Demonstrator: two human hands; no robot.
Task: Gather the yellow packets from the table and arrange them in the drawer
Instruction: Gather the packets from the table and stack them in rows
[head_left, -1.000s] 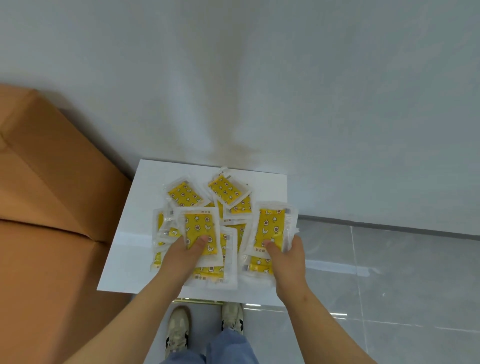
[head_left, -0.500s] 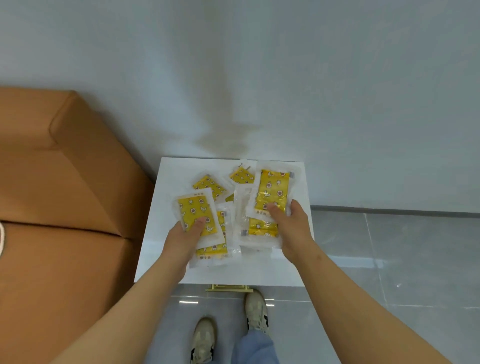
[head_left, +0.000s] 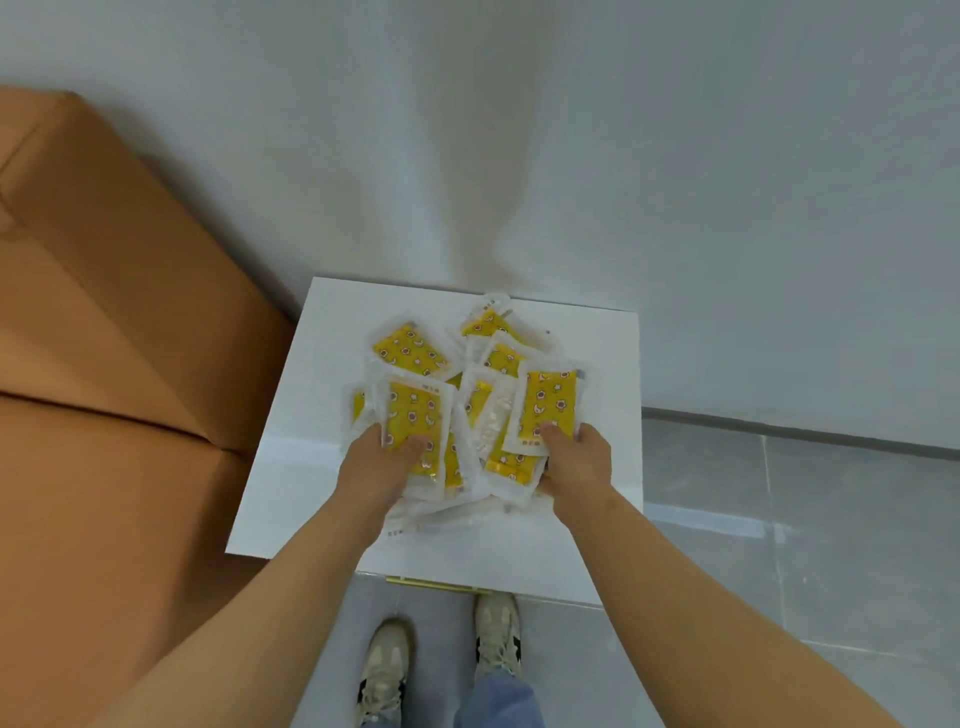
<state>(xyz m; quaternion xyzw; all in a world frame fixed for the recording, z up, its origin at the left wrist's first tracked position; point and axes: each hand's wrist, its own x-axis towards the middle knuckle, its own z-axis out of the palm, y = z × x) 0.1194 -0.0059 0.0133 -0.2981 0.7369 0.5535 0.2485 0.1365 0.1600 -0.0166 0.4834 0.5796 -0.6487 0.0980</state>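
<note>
Heaped on the white surface (head_left: 306, 467), close to the wall (head_left: 623, 156): yellow packets (head_left: 408, 351), each a clear plastic sleeve with pale edges around a bright yellow panel printed with small brown and white figures. Overlapping at every angle, most face up, a few showing only clear plastic. Left hand (head_left: 371, 465) gripping a stack at the near left of the heap, thumb pressed on the top packet (head_left: 415, 410), other fingers tucked beneath and hidden. Right hand (head_left: 579, 462) pinching a second stack at the near right, thumb on its top packet (head_left: 548, 400), other fingers likewise out of sight underneath. Below the near edge, a gold handle (head_left: 436, 584) and pale shoes (head_left: 384, 670) on the grey tiled floor (head_left: 779, 519).
</note>
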